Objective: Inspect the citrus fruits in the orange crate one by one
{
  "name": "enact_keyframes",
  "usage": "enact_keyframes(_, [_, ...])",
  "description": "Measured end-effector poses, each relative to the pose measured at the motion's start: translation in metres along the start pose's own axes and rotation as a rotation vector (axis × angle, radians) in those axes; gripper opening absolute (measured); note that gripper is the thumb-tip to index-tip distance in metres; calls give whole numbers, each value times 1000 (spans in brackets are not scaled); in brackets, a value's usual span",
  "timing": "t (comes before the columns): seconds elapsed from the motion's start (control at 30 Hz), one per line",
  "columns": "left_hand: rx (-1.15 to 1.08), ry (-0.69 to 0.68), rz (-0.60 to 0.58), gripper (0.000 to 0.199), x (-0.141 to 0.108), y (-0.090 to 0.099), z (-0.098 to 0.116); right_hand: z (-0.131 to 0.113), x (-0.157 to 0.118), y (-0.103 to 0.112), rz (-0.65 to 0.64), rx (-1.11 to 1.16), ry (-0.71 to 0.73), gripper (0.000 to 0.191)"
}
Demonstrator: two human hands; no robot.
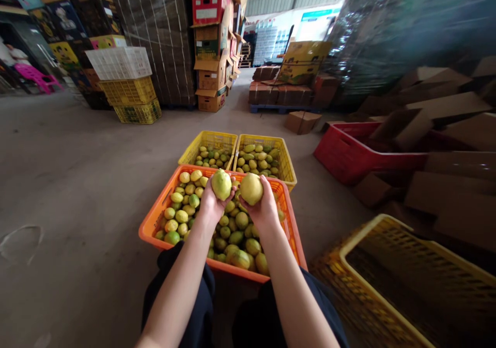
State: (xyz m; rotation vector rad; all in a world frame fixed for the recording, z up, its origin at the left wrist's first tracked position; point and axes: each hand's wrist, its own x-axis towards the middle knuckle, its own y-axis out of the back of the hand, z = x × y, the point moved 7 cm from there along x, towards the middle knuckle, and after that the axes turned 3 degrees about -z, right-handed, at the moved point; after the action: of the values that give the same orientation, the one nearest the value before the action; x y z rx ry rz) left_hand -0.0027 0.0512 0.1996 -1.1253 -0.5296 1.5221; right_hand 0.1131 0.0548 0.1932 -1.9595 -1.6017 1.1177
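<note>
My left hand is closed around a greenish-yellow lemon, held up over the orange crate. Beside it, my right hand grips a rounder, paler yellow lemon. The two fruits are a short gap apart at the same height. Below them, the crate is filled with loose lemons in yellow, green and a few orange tones. My forearms cover part of this fruit.
Two yellow crates with more lemons stand behind the orange one. At right are a yellow crate, a red bin and cardboard boxes. Stacked crates, boxes and a loaded pallet stand further back.
</note>
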Motion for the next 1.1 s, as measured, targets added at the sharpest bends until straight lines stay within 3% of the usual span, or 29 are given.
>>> enact_keyframes(0.23, [59,-35,10,23,-2,1,4,7,-2,-8,-73,-57,-65,17])
enact_keyframes(0.37, [45,-10,-29,33,3,3,0,6,-4,-8,-96,-42,-62,18])
enact_keyframes(0.6, [-12,-12,43,24,7,6,-3,3,3,-4,-106,49,-43,17])
enact_keyframes(0.7, [9,6,31,20,3,4,0,7,4,-2,-65,68,-79,20])
enact_keyframes(0.8, [-31,45,16,23,0,5,1,3,1,1,-6,139,-19,18])
enact_keyframes(0.93, [-112,78,42,25,2,12,-3,-5,-5,-3,-17,133,23,15])
enact_keyframes(1.1, [-103,65,31,27,3,9,-5,1,-5,-1,12,36,-63,18])
